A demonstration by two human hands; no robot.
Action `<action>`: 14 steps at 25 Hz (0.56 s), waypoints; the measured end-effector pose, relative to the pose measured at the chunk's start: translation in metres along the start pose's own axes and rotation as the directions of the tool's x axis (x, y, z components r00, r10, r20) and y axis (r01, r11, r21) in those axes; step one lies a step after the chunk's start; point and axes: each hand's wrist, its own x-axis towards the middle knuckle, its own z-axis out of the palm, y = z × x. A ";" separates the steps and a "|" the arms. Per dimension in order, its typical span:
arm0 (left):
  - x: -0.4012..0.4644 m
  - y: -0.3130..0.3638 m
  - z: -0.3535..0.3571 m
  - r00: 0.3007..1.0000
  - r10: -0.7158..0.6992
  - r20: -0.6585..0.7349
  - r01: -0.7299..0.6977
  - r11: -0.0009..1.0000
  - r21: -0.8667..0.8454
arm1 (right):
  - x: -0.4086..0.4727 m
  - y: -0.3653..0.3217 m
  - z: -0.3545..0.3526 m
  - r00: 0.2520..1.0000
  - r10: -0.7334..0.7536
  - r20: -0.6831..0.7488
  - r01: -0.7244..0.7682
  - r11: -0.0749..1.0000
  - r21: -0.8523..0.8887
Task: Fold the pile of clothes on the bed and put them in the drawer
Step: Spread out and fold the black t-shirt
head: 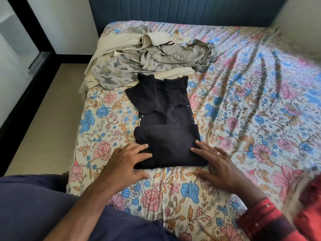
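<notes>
A black garment (165, 119) lies partly folded on the floral bed sheet (243, 119), its near end doubled over into a thick band. My left hand (126, 160) rests flat on the band's left end, fingers spread and straight. At the band's right end my right hand (218, 164) lies the same way, fingers on the cloth and thumb on the sheet. Beyond the black garment sits a loose pile of grey and cream clothes (147, 60), unfolded.
The bed's left edge drops to a beige floor (46, 122) beside a dark-framed glass door (15, 54). A blue padded headboard (173, 9) stands at the far end. The drawer is out of view.
</notes>
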 end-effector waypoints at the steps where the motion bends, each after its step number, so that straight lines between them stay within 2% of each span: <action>1: 0.001 -0.001 -0.002 0.997 -0.028 0.078 0.026 0.999 0.024 | 0.000 0.004 0.000 0.999 -0.011 0.048 0.012 1.000 -0.027; 4: 0.001 -0.001 -0.004 0.993 -0.039 0.110 0.023 0.989 0.145 | 0.004 0.008 -0.002 0.993 -0.052 0.106 0.060 0.996 -0.073; 6: -0.003 0.001 -0.002 0.995 -0.042 0.085 0.023 0.978 0.207 | 0.002 0.012 -0.001 0.996 -0.084 0.040 0.086 0.994 -0.067; 7: -0.004 0.002 0.000 0.996 -0.060 0.064 0.047 0.983 0.179 | 0.002 0.014 0.001 0.996 -0.091 -0.005 0.090 0.994 -0.065; 9: -0.006 0.006 -0.009 0.990 -0.133 0.052 0.135 0.990 -0.034 | 0.001 0.009 -0.009 0.997 -0.078 0.017 0.078 0.997 0.030; 10: -0.007 0.008 -0.021 0.980 -0.157 0.124 0.177 0.969 -0.172 | -0.001 0.001 -0.021 0.996 -0.069 0.065 0.060 0.989 0.136; 11: -0.009 0.009 -0.036 0.956 -0.146 0.256 0.220 0.931 -0.292 | -0.002 -0.008 -0.036 0.991 -0.084 0.107 0.054 0.965 0.255; 13: -0.016 0.012 -0.071 0.858 -0.025 0.513 0.274 0.868 -0.415 | -0.007 -0.026 -0.073 0.970 -0.173 0.172 0.081 0.893 0.442; 14: -0.019 0.012 -0.086 0.816 0.043 0.576 0.278 0.845 -0.456 | -0.010 -0.037 -0.091 0.953 -0.217 0.213 0.084 0.862 0.501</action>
